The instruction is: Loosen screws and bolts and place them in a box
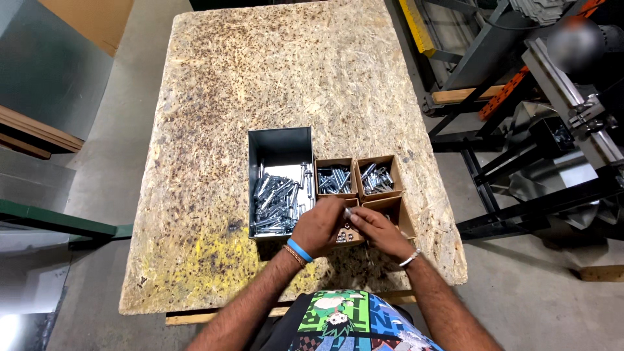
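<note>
Both hands meet over the front-left cardboard box (346, 235). Left hand (318, 227) and right hand (377, 231) pinch one small bolt (348, 212) between their fingers. Metal bin (279, 188) beyond the fingers holds many bolts; rear boxes (356, 177) part-filled; box right of the fingers looks empty.

Silver bolts (276, 201) fill a grey metal bin (279, 144) beside brown cardboard boxes (356, 177) on a tan, dark-speckled chipboard table (273, 71) smudged yellow; a blue wristband (299, 250) circles the left wrist.

Both hands meet over small cardboard boxes (356, 179) on the chipboard bench (260, 78); the left hand (316, 227) and right hand (377, 229) pinch a small silver part (348, 212) beside a grey metal bin (279, 185) of bolts.
</note>
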